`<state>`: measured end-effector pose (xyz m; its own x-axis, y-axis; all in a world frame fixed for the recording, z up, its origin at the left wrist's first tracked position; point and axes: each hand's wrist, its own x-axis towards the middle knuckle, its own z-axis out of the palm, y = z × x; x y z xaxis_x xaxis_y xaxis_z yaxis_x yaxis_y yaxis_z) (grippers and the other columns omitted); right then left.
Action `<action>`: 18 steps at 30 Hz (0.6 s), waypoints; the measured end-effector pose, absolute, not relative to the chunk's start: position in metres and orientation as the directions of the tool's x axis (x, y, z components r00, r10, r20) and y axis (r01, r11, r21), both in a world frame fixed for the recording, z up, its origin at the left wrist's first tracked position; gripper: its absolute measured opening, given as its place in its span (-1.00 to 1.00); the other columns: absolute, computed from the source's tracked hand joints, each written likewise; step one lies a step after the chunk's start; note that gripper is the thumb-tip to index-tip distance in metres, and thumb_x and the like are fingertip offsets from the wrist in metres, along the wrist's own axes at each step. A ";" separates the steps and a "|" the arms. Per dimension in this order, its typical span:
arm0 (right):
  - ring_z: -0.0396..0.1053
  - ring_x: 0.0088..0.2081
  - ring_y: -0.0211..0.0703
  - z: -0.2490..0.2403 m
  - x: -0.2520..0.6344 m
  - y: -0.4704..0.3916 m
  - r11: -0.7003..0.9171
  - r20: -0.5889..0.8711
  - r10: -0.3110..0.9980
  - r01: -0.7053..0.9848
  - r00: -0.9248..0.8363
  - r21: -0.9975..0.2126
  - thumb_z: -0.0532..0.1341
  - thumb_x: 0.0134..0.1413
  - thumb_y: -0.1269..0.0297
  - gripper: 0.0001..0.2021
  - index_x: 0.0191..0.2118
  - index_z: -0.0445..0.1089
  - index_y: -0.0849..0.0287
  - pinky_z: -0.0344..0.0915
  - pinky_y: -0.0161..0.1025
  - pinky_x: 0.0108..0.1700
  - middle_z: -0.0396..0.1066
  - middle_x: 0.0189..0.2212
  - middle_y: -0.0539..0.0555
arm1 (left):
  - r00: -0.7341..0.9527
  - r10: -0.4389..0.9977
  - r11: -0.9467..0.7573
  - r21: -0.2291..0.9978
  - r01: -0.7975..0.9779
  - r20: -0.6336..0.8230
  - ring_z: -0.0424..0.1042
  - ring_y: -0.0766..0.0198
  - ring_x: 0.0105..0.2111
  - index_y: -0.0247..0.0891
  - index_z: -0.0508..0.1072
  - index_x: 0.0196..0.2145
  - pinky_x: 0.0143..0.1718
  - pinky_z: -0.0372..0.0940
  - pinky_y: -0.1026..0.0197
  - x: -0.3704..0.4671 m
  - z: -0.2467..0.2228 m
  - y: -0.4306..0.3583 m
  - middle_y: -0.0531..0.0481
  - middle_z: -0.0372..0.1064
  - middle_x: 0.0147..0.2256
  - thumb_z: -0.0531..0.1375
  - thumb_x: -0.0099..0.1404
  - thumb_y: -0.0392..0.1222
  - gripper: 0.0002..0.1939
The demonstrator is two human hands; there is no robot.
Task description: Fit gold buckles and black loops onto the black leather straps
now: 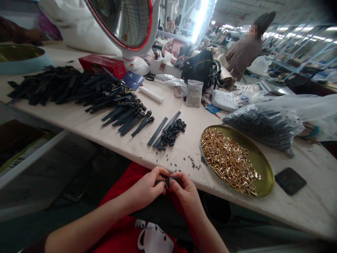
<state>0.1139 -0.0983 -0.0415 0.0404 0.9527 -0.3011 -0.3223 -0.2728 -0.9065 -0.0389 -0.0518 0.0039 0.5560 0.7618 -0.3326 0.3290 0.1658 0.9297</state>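
Observation:
My left hand (154,182) and my right hand (183,184) meet just in front of the table edge, both pinching a short black strap (173,179). A small gold-coloured buckle part shows between the fingertips, partly hidden by them. Beyond my hands lies a small heap of black strap loops (172,135) with a few flat black strips (157,131) beside it. Tiny dark bits (193,163) are scattered close to the edge. To the right of my hands stands a round tray (265,175) holding a pile of gold metal buckle pieces (228,158).
Many black straps with buckles (79,88) are heaped at the left. Behind them are a red box (102,65) and a heater with a red rim (129,24). A bag of dark pieces (265,123) and a black flat object (290,180) lie right. A person (240,52) stands beyond.

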 end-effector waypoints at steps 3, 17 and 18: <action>0.33 -0.44 -0.24 -0.040 0.115 -0.100 -0.294 -0.318 0.948 -0.360 0.008 -0.885 0.10 0.06 0.04 -0.70 -0.30 0.38 0.19 0.25 -0.27 -0.33 0.40 -0.48 0.02 | 0.552 0.748 0.215 0.921 0.325 -0.370 0.28 0.37 -0.52 -0.29 0.19 -0.19 -0.53 0.15 0.36 -0.040 -0.004 -0.049 0.11 0.30 -0.51 0.03 0.17 -0.27 -0.78; 0.14 -0.52 -0.33 -0.056 0.115 -0.091 -0.559 -0.517 0.827 -0.429 -0.222 -0.710 0.29 -0.13 0.16 -0.76 -0.46 0.29 0.23 0.09 -0.36 -0.42 0.25 -0.58 -0.07 | 0.429 0.785 0.067 0.750 0.659 -0.447 0.33 0.28 -0.46 -0.24 0.32 -0.39 -0.51 0.13 0.32 -0.037 -0.015 -0.035 0.08 0.36 -0.47 0.12 0.12 -0.01 -0.77; 0.13 -0.52 -0.34 -0.056 0.115 -0.090 -0.548 -0.511 0.833 -0.441 -0.211 -0.711 0.30 -0.14 0.18 -0.76 -0.47 0.28 0.22 0.09 -0.36 -0.42 0.23 -0.58 -0.07 | 0.431 0.780 0.080 0.756 0.650 -0.453 0.32 0.28 -0.45 -0.25 0.32 -0.41 -0.50 0.13 0.32 -0.037 -0.015 -0.035 0.07 0.36 -0.47 0.12 0.13 -0.01 -0.77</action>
<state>0.1149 -0.0899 -0.0558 -0.2114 0.8332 -0.5110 -0.4406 -0.5479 -0.7110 -0.0367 -0.0346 -0.0152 0.4309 0.7805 -0.4530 0.6496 0.0802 0.7560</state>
